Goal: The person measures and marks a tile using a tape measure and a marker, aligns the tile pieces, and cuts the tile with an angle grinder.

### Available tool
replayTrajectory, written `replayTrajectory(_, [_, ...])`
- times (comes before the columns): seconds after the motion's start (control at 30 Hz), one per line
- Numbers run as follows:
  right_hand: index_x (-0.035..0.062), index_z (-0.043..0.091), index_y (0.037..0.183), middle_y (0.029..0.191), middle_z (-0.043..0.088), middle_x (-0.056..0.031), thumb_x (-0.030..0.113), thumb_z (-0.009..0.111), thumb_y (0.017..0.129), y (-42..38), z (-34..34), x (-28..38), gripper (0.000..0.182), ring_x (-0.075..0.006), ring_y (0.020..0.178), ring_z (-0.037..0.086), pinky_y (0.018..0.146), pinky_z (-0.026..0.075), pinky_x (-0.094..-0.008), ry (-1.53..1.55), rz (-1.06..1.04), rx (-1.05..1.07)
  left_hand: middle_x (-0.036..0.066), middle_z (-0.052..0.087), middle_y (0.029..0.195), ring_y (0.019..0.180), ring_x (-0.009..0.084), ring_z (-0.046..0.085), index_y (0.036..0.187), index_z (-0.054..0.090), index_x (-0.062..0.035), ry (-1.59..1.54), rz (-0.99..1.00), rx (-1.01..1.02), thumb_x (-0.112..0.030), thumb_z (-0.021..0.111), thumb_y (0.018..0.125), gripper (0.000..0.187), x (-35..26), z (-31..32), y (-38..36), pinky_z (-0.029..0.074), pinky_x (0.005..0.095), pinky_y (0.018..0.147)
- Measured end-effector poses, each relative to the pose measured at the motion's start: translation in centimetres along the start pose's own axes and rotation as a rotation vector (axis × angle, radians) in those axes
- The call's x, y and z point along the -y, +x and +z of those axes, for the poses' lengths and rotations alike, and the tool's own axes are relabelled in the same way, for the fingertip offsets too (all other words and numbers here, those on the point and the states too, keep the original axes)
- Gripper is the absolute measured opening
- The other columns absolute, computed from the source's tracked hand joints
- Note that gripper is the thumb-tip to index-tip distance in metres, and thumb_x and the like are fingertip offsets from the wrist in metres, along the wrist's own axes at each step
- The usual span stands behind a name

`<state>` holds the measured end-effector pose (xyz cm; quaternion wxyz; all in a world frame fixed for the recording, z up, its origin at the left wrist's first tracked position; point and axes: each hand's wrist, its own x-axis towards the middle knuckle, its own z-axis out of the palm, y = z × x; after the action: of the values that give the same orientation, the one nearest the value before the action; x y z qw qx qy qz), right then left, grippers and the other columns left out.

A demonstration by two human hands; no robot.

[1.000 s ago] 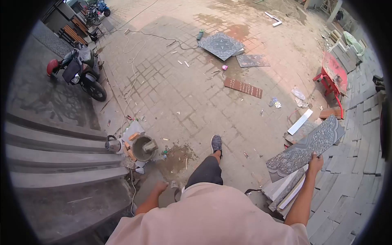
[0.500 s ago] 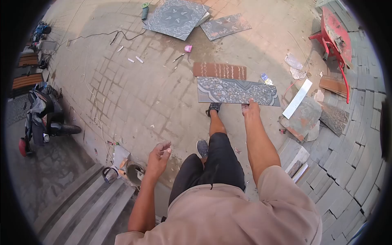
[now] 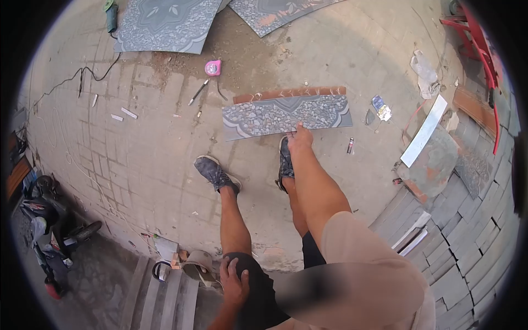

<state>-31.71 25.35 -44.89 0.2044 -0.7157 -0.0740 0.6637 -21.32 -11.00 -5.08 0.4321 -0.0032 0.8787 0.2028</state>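
My right hand [image 3: 300,135] grips the near edge of a long, narrow cut tile [image 3: 275,116] with a grey pebble pattern. The tile hangs low over the ground, and its far side overlaps a reddish-brown tile strip [image 3: 324,91] that mostly hides beneath it. My left hand [image 3: 235,281] lies on my left knee, its fingers apart and nothing in them. Past the strip, a pink tape measure [image 3: 213,68] and a dark pen-like stick [image 3: 198,92] lie on the paving.
Large patterned tiles [image 3: 165,27] lie at the top beside a green angle grinder [image 3: 111,19] with a trailing cord. A red wheelbarrow [image 3: 484,55], a white strip [image 3: 423,131] and broken slabs [image 3: 432,162] are at right. Steps [image 3: 165,302], a bucket [image 3: 199,264] and a motorbike [image 3: 52,225] are lower left.
My body has bent forward. My right hand has lowered the pebble-patterned tile, which now covers more of the brown strip. My left hand has gone from the air to my knee.
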Motion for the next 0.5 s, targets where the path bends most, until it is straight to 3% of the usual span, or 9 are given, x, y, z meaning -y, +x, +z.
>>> replayTrajectory(0.07, [0.0134,0.042,0.145,0.142,0.053,-0.0143,0.003,0.059,0.102,1.9,-0.2,-0.4,0.048,-0.0357,0.125,0.057,0.105,0.047,-0.0606,0.007,-0.006,-0.009,0.021,0.047,0.148,0.139,0.0424,0.044,0.135,0.056,-0.0073,0.419,-0.042,0.127,-0.025,0.070,0.090,0.050,-1.6,-1.8,2.3,0.037,0.0544,0.112])
replayTrajectory(0.13, [0.0139,0.042,0.146,0.142,0.053,-0.0141,0.004,0.059,0.102,4.3,1.1,-0.9,0.047,-0.0358,0.125,0.057,0.107,0.046,-0.0610,0.015,0.002,0.011,0.017,0.052,0.146,0.136,0.0406,0.048,0.130,0.062,-0.0110,0.337,-0.039,0.037,-0.029,0.073,0.087,0.048,0.1,-3.1,3.4,0.039,0.0534,0.111])
replayTrajectory(0.23, [0.0163,0.042,0.146,0.141,0.053,-0.0151,0.005,0.058,0.103,6.3,0.9,-2.1,0.047,-0.0383,0.125,0.057,0.109,0.044,-0.0613,0.059,-0.030,0.055,0.019,0.054,0.142,0.133,0.0417,0.050,0.124,0.064,-0.0099,0.236,0.001,0.119,-0.027,0.075,0.085,0.045,0.1,-6.3,4.9,0.041,0.0529,0.109])
replayTrajectory(0.33, [0.0111,0.041,0.147,0.139,0.054,-0.0167,0.009,0.060,0.104,6.6,1.6,-1.9,0.047,-0.0398,0.123,0.057,0.108,0.047,-0.0597,0.033,-0.076,-0.025,0.019,0.055,0.140,0.131,0.0419,0.051,0.122,0.065,-0.0100,0.300,-0.015,0.170,-0.026,0.075,0.084,0.042,0.0,-7.6,6.0,0.042,0.0527,0.108])
replayTrajectory(0.4, [0.0032,0.045,0.143,0.139,0.052,-0.0187,0.016,0.064,0.104,6.8,2.6,-1.9,0.046,-0.0397,0.120,0.058,0.106,0.050,-0.0561,-0.120,-0.015,-0.252,0.018,0.055,0.140,0.130,0.0415,0.052,0.121,0.065,-0.0103,0.297,0.005,0.176,-0.026,0.075,0.084,0.042,0.1,-8.2,6.6,0.043,0.0527,0.107])
replayTrajectory(0.5, [-0.0022,0.048,0.140,0.140,0.050,-0.0205,0.025,0.066,0.103,6.8,2.8,-2.0,0.049,-0.0384,0.118,0.056,0.104,0.053,-0.0529,-0.145,0.005,-0.282,0.017,0.056,0.139,0.129,0.0407,0.053,0.120,0.065,-0.0107,0.280,0.024,0.162,-0.027,0.075,0.084,0.041,-0.2,-8.9,7.1,0.043,0.0526,0.107])
